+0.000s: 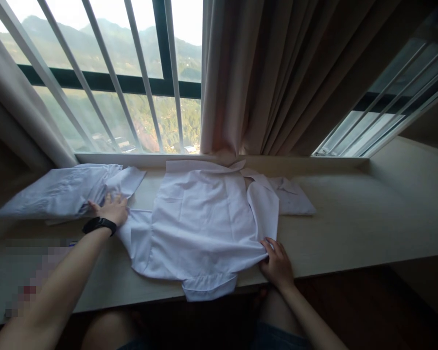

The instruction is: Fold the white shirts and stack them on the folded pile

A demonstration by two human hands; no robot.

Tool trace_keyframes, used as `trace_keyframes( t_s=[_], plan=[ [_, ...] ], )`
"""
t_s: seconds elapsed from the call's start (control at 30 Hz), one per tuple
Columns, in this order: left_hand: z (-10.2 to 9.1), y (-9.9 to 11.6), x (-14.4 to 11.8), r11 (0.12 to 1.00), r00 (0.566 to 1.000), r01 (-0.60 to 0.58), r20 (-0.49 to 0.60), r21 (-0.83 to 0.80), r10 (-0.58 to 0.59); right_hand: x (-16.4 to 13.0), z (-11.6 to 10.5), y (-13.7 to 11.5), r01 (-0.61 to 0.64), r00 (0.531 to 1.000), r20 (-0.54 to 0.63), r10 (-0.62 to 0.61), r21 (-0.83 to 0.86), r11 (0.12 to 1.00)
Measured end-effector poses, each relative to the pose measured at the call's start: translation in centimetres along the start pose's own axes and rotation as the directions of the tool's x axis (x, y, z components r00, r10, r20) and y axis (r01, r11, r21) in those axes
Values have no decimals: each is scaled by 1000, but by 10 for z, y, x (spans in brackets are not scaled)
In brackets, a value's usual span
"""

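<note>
A white shirt (pixel 204 214) is spread over the ledge, its collar (pixel 209 287) towards me and hanging a little past the front edge. My left hand (pixel 112 208), with a black band on the wrist, rests with fingers spread between the end of the shirt's left sleeve and a pile of folded white shirts (pixel 69 189). Whether it presses on the pile or on the sleeve, I cannot tell. At the shirt's right shoulder side, my right hand (pixel 277 262) pinches the cloth between thumb and fingers. The right sleeve (pixel 266 204) lies bent towards the window.
Another folded white shirt (pixel 293 197) lies to the right, partly behind the spread one. Beyond the pale ledge (pixel 350 218) are a barred window (pixel 131 82) and long curtains (pixel 262 73). A blurred-out item (pixel 40 277) lies at the left front.
</note>
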State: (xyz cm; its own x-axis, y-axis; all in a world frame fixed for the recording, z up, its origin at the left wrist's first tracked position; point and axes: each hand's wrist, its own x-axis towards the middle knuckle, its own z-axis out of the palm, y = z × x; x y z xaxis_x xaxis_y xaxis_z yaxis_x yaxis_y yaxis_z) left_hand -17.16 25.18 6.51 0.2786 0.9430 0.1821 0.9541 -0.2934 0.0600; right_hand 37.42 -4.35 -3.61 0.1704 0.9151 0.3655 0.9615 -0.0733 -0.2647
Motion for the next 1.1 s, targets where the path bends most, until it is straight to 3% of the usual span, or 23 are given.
trace_keyframes(
  t_s=[0.07, 0.17, 0.27, 0.33, 0.4, 0.53, 0.67, 0.77, 0.87, 0.97, 1.03, 1.1],
  plan=[
    [-4, 38, -25, 993, 995, 72, -80, 95, -64, -1, -1, -1, 2, 1000, 17, -3, 34, 999],
    [-4, 117, -89, 986, 986, -163, -36, 15, 164, -3, -3, -4, -2, 1000, 22, 1, 62, 998],
    [1, 189, -165, 917, 920, -372, 74, -144, 385, -9, -7, -11, -7, 1000, 20, 6, 82, 997],
    [6, 221, -209, 876, 882, -446, 76, -184, 465, -16, -9, -18, -13, 1000, 13, 11, 122, 993],
    [12, 240, -241, 848, 860, -493, 40, -194, 509, -25, -11, -28, -21, 1000, -2, 22, 167, 986],
    [18, 243, -274, 856, 873, -487, -82, -175, 481, -52, -19, -54, -17, 1000, 2, 17, 216, 976],
    [9, 219, -293, 878, 884, -454, -200, -149, 423, -81, -39, -71, 60, 997, 41, -71, 231, 971],
    [-2, 200, -309, 876, 875, -457, -256, -153, 412, -83, -56, -70, 36, 991, 116, -64, 232, 972],
    [-7, 192, -322, 852, 868, -485, -225, -198, 442, -54, -65, -59, -121, 987, 132, 93, 222, 968],
    [-8, 192, -333, 853, 890, -450, -212, -264, 404, -8, -60, -47, -268, 962, -19, 271, 96, 959],
    [-4, 195, -341, 885, 937, -316, -257, -342, 235, 21, -50, -38, -344, 936, -61, 346, 35, 938],
    [5, 201, -352, 866, 959, -77, -273, -494, -70, 44, -40, -28, -432, 901, -24, 433, 45, 901]
  ],
)
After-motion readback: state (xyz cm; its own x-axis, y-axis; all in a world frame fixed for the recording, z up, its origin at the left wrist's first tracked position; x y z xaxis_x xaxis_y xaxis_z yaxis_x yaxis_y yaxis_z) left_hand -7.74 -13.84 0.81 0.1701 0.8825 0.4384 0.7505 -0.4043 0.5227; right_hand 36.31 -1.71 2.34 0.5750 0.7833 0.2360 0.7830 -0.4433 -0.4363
